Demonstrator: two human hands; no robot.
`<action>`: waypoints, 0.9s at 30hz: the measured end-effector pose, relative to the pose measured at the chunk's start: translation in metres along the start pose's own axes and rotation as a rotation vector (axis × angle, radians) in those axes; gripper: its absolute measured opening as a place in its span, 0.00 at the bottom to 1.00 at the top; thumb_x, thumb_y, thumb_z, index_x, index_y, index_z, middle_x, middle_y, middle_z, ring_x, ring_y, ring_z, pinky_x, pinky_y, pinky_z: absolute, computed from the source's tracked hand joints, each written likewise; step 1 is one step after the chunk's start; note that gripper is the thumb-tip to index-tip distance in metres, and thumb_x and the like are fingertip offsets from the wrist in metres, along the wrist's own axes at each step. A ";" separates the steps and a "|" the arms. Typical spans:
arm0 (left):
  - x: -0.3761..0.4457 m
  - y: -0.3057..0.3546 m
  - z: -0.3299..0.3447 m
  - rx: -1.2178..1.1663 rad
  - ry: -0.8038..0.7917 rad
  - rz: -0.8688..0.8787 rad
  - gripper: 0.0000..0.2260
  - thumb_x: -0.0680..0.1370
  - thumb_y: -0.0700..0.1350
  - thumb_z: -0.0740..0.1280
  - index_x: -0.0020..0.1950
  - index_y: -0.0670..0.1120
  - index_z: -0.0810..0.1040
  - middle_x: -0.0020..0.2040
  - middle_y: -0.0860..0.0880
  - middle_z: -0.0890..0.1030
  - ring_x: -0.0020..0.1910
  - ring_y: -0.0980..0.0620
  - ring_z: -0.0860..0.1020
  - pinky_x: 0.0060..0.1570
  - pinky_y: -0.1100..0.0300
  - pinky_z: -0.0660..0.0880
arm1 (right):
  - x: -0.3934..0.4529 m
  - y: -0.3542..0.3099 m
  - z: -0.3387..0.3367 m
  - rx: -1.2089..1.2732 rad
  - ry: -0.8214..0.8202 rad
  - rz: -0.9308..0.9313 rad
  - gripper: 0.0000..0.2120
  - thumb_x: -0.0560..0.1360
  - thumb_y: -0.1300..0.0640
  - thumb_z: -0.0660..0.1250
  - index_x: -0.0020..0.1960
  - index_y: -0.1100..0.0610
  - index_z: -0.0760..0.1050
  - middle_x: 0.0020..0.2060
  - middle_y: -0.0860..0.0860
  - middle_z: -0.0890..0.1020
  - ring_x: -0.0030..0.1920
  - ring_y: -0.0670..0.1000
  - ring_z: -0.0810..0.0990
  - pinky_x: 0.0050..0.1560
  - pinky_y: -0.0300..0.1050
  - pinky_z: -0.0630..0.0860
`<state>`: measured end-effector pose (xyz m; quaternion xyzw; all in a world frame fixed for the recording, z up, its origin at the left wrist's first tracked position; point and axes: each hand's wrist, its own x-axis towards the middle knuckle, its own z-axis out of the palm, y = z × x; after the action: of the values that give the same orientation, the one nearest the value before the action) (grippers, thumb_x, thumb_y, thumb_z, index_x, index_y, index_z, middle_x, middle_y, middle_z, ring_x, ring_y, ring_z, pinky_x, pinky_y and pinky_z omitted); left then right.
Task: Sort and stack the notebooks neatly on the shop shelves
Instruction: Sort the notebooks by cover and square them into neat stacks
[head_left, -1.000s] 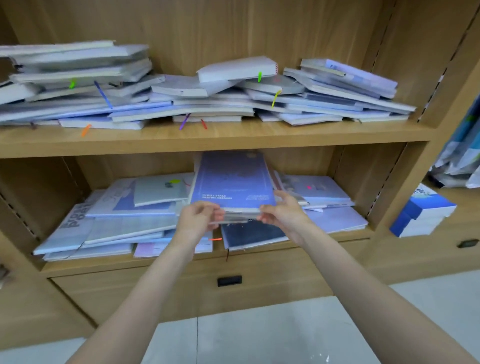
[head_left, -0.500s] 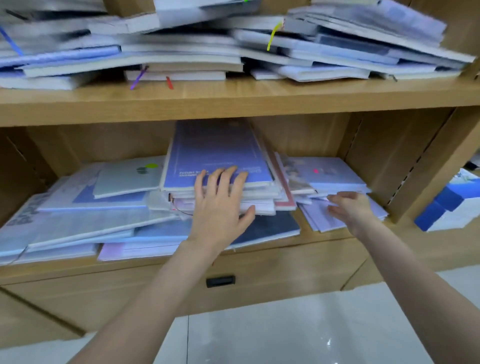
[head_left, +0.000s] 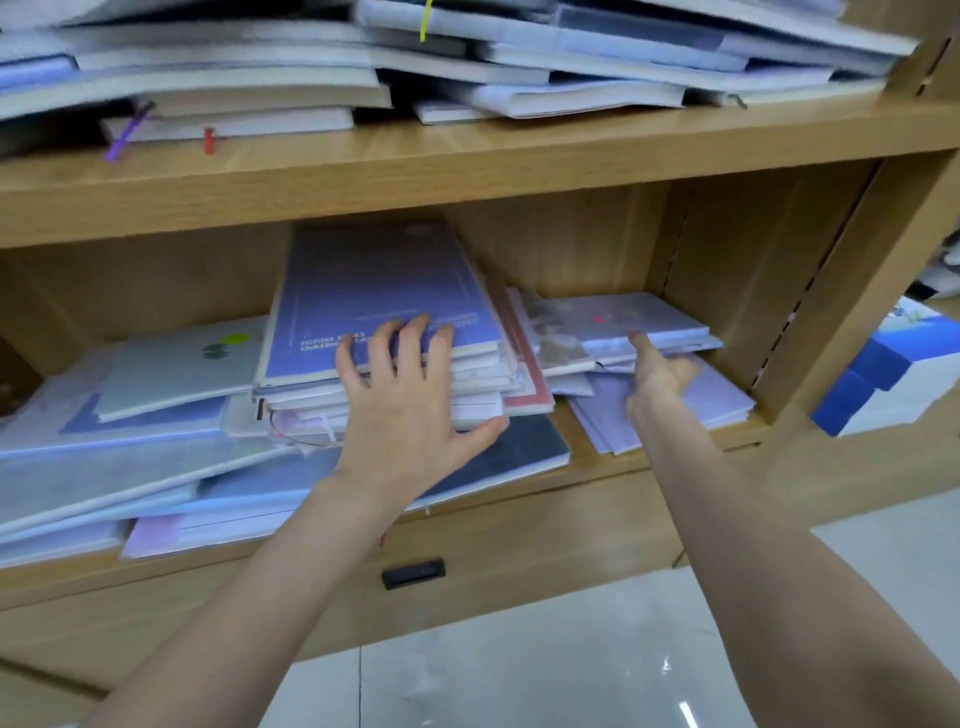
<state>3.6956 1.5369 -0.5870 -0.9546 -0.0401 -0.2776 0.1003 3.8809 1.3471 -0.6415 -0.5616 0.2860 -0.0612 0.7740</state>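
Note:
On the lower shelf (head_left: 587, 475) a centre stack of notebooks is topped by a purple notebook (head_left: 374, 291). My left hand (head_left: 410, 400) lies over the stack's front edge, fingers spread on the purple cover and thumb against the lowest edges. My right hand (head_left: 657, 376) is to the right, its index finger stretched to the front edge of a pale notebook pile (head_left: 644, 319), holding nothing. Lilac notebooks (head_left: 722, 397) lie under that hand. A dark navy notebook (head_left: 524, 447) sticks out beneath the centre stack.
A sprawling pile of pale blue notebooks (head_left: 119, 447) with a pale green one (head_left: 171, 371) fills the shelf's left. The upper shelf (head_left: 467, 166) carries more untidy notebooks (head_left: 337, 73). A drawer handle (head_left: 413, 571) sits below. Blue and white boxes (head_left: 883, 374) stand at right.
Both hands let go of the centre stack's front. My left hand came to lie flat on top of it, my right hand moved right to the pale pile. The view has closed in.

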 end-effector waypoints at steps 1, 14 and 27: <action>0.000 0.000 0.000 0.007 -0.002 -0.004 0.40 0.67 0.72 0.54 0.63 0.41 0.71 0.63 0.42 0.74 0.60 0.39 0.72 0.61 0.36 0.63 | 0.002 -0.002 0.002 0.031 0.032 0.047 0.36 0.71 0.53 0.72 0.72 0.62 0.58 0.66 0.57 0.71 0.60 0.57 0.73 0.56 0.49 0.70; 0.002 0.007 0.001 0.061 -0.006 -0.043 0.41 0.64 0.73 0.55 0.60 0.41 0.73 0.61 0.43 0.76 0.58 0.40 0.74 0.59 0.33 0.66 | -0.030 -0.058 0.026 -0.379 0.152 -0.479 0.20 0.73 0.56 0.69 0.61 0.63 0.69 0.60 0.59 0.73 0.58 0.60 0.75 0.54 0.52 0.72; 0.001 0.015 -0.033 -0.021 -0.240 -0.107 0.39 0.70 0.67 0.62 0.73 0.44 0.60 0.73 0.44 0.62 0.73 0.44 0.60 0.68 0.35 0.52 | -0.102 -0.051 -0.081 -1.021 -0.095 -0.895 0.16 0.76 0.60 0.65 0.58 0.62 0.62 0.37 0.58 0.74 0.41 0.64 0.78 0.35 0.50 0.70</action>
<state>3.6810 1.5149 -0.5617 -0.9784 -0.1000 -0.1668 0.0700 3.7668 1.3038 -0.5737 -0.9229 -0.0150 -0.2080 0.3237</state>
